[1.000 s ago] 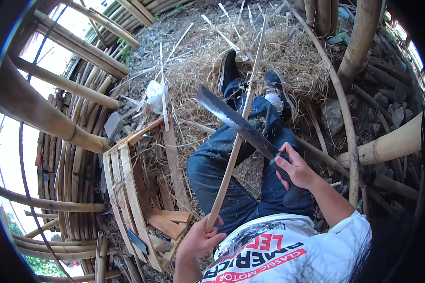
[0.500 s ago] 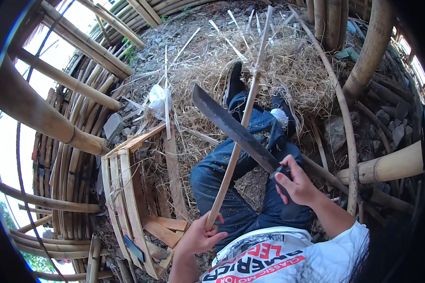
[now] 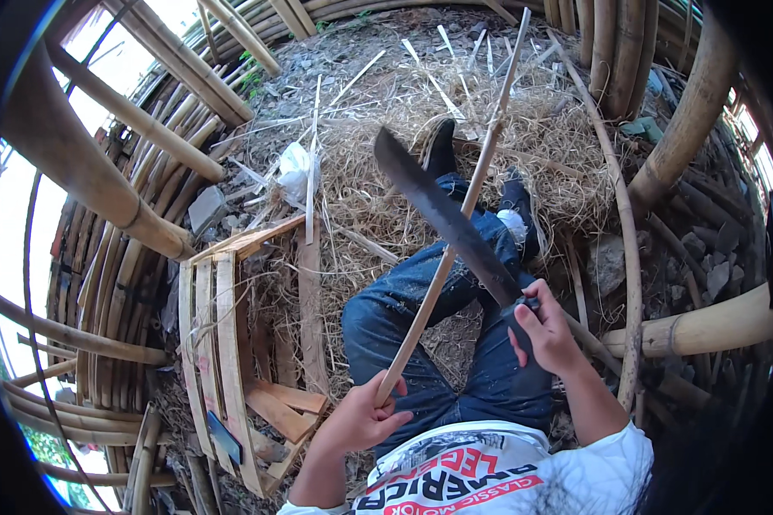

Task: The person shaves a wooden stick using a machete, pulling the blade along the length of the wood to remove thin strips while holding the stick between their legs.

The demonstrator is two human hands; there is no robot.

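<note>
My left hand (image 3: 361,418) is closed round the lower end of a long bamboo strip (image 3: 428,302), which slants up and away over my legs. My right hand (image 3: 548,333) grips the dark handle of a machete (image 3: 447,215). Its broad, dark blade points up and to the left and crosses the strip in this view; whether the two touch I cannot tell. My legs in blue jeans (image 3: 386,300) stretch out beneath both, dusted with small shavings.
A slatted wooden crate (image 3: 228,343) with a phone (image 3: 224,436) on it stands at my left. Curly bamboo shavings (image 3: 361,172) cover the ground ahead, beside a white plastic bag (image 3: 294,167). Thick bamboo poles (image 3: 687,120) flank me; a long thin pole (image 3: 623,215) lies to the right.
The view has shifted slightly. The machete blade sits a little lower and further right in the picture. Both hands keep their grips on the strip and the machete.
</note>
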